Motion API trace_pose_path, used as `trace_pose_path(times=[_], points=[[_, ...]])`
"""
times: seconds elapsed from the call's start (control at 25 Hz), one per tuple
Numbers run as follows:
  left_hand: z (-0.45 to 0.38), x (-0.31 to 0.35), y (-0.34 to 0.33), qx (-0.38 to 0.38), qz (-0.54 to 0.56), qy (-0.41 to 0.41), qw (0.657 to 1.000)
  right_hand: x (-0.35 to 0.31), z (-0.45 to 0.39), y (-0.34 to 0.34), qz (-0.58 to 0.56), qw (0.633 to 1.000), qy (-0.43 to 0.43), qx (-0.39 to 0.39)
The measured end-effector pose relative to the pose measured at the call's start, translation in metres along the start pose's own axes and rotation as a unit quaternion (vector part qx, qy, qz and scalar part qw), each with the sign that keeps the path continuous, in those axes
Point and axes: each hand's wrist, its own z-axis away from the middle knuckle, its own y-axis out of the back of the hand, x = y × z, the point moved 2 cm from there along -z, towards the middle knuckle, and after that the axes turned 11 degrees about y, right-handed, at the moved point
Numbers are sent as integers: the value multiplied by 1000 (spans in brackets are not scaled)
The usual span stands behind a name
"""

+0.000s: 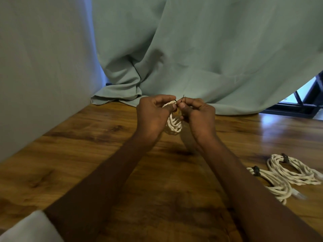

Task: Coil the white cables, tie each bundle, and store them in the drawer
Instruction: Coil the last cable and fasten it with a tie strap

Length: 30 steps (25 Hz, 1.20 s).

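From the head camera, both hands are working above the far middle of the wooden table (73, 151), close to its back edge where the green curtain (192, 49) is draping onto the wood. The left hand (153, 114) is pinching the top of a coiled white cable (173, 125), thumb against curled fingers, while the right hand (199, 116) is pinching a thin dark tie (181, 99) whose free end is sticking up between the two thumbs. The coil is hanging below the hands, clear of the table as far as I can tell, its long axis running roughly up and down with the loops' lower bend pointing toward the person.

The cable is looking light and limp, likely to spring loose if the pinch slackens, so the best hold is probably right at the gathered top where the tie is going on. The tie appears thin and easy to fumble.

Near the table's right edge, two tied bundles (286, 170) are lying side by side and touching, each cinched with a dark band, long axes running toward the near right. No drawer is in view.
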Motion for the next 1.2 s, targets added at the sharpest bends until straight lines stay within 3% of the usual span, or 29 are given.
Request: trace_pose_path(times=[0.28, 0.6, 0.96, 1.2], points=[[9, 10, -7, -33, -89, -115, 989, -9, -5, 11, 17, 998, -30, 49], [3, 9, -1, -14, -54, -73, 996, -21, 1, 4, 181, 972, 138, 51], [2, 8, -1, 8, -76, -80, 994, -22, -8, 15, 224, 970, 97, -12], [4, 7, -4, 12, -99, -88, 991, -26, -5, 15, 308, 935, 167, -47]])
